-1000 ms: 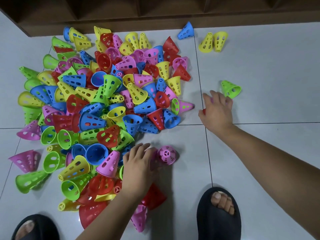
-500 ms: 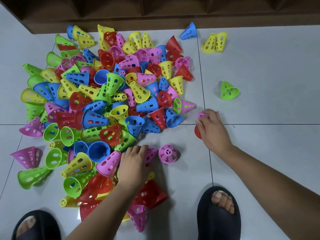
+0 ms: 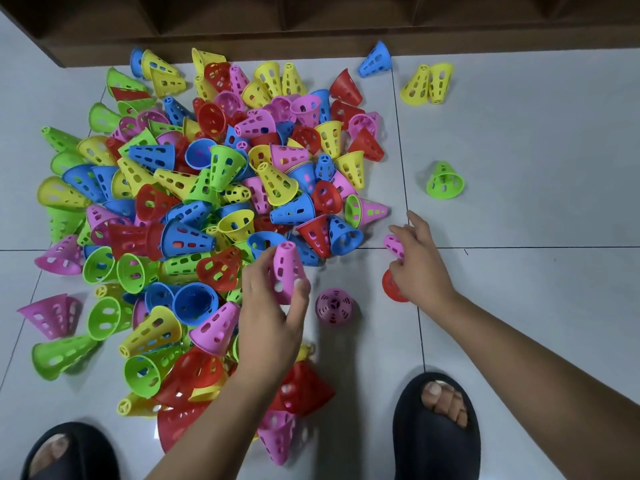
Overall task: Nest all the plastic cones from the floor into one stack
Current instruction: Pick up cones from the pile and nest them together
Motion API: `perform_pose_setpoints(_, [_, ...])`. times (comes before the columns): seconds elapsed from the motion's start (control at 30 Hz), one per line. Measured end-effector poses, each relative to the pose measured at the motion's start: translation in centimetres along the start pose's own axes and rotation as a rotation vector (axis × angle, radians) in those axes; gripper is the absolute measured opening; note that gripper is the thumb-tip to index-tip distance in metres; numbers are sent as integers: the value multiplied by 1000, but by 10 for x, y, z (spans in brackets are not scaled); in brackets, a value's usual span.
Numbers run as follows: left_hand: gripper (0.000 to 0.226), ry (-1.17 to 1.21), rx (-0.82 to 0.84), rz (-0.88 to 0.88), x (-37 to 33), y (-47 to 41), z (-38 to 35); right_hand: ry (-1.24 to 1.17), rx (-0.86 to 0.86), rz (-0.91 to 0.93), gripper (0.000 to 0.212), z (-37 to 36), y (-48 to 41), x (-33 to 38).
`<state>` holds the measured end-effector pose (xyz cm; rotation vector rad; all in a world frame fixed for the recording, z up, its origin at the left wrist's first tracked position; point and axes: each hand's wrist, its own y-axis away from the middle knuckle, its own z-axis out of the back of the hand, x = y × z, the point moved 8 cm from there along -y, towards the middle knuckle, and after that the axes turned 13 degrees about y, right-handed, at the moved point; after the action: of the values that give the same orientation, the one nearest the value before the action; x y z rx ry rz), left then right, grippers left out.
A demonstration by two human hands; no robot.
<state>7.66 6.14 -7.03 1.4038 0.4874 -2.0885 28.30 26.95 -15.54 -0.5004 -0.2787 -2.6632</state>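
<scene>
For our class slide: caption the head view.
Left hand holds a pink cone; right hand grips pink and red cones.

We see smooth, faintly shiny plastic in all the cones (image 3: 214, 216), their thin walls pierced with holes. The pink cone (image 3: 289, 268) in the grip of the left hand (image 3: 270, 317) and the pink and red cones (image 3: 394, 243) held by the right hand (image 3: 420, 268) look the same. The floor (image 3: 536, 133) is pale glossy tile with thin dark joints. At the far edge stands a dark, matt wooden unit (image 3: 311, 26). Near us, the black slippers (image 3: 436, 441) look matt and rubbery.
</scene>
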Motion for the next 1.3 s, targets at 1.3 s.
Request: perform_pose_setpoints(1.3, [46,-173,412,12,52,2,-80,-387,217,153,43,5,79,66])
